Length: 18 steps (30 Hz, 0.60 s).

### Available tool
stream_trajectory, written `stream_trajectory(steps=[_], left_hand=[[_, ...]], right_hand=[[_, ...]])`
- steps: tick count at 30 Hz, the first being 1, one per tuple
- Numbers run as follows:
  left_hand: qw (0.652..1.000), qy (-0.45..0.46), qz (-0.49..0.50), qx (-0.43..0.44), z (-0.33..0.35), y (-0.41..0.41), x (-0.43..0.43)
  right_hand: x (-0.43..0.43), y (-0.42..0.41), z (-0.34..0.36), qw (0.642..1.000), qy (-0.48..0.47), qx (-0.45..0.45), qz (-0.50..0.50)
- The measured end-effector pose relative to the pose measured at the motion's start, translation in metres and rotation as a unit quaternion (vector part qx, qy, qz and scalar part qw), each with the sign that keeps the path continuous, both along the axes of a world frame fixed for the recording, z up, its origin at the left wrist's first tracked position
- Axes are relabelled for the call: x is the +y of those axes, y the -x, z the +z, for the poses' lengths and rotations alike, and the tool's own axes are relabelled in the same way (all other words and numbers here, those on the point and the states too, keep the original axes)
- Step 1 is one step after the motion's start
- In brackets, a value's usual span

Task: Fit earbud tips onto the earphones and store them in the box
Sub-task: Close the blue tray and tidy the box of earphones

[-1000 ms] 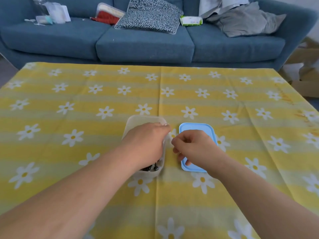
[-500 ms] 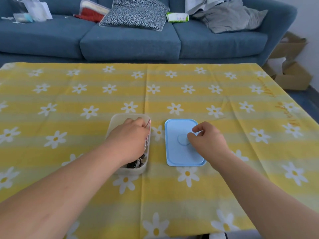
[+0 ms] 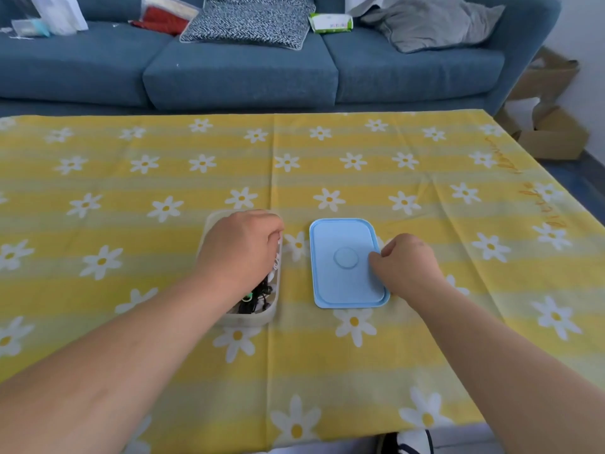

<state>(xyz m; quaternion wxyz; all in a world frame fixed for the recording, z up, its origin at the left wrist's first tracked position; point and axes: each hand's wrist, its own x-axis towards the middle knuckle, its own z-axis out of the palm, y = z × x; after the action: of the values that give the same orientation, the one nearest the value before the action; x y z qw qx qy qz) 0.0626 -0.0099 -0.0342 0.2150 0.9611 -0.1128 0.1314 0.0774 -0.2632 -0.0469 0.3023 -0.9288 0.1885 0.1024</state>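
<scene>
While apart, hands (image 3: 242,247) (image 3: 406,267) on box (image 3: 252,317), lid (image 3: 340,237).

1. Under the left hand (image 3: 242,247) and the right hand (image 3: 409,267) we see a table (image 3: 294,152) spread with a yellow cloth printed with white daisies.
2. Well beyond both hands, a blue sofa (image 3: 239,73) runs along the table's far edge.
3. Beyond the left hand, on the seat, we find a black-and-white patterned cushion (image 3: 248,18) and a red bundle in clear wrap (image 3: 163,16).
4. Beyond the right hand lie a crumpled grey cloth (image 3: 435,21) and a green-and-white packet (image 3: 330,22).
5. Far right of the right hand, cardboard boxes (image 3: 553,139) sit on a dark floor (image 3: 576,178) by a white wall (image 3: 589,77).
6. We see soft, even light throughout.
</scene>
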Motion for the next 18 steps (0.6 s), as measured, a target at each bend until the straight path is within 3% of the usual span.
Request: stream_trajectory(steps=[2, 6, 9, 12, 14, 18], left_hand=[[1.0, 0.0, 0.023, 0.005, 0.001, -0.001, 0.003], [0.995, -0.034, 0.013, 0.095, -0.004, -0.004, 0.004], [0.982, -0.12, 0.003, 0.149, 0.0, -0.003, 0.0], [0.962, -0.182, -0.002, 0.202, 0.003, -0.001, -0.003], [0.966, -0.154, -0.007, 0.209, 0.004, 0.0, 0.001], [0.993, -0.048, -0.009, 0.105, 0.017, 0.007, 0.011]], right_hand=[[0.001, 0.0, -0.003, 1.0, -0.014, -0.001, -0.011], [0.001, 0.002, -0.005, 0.999, -0.031, -0.018, -0.012], [0.004, -0.003, 0.002, 0.996, -0.057, -0.069, -0.02], [0.015, -0.003, 0.021, 0.983, -0.143, -0.109, -0.035], [0.025, 0.002, 0.036, 0.976, -0.188, -0.111, -0.02], [0.049, 0.014, 0.056, 0.961, -0.254, -0.108, 0.022]])
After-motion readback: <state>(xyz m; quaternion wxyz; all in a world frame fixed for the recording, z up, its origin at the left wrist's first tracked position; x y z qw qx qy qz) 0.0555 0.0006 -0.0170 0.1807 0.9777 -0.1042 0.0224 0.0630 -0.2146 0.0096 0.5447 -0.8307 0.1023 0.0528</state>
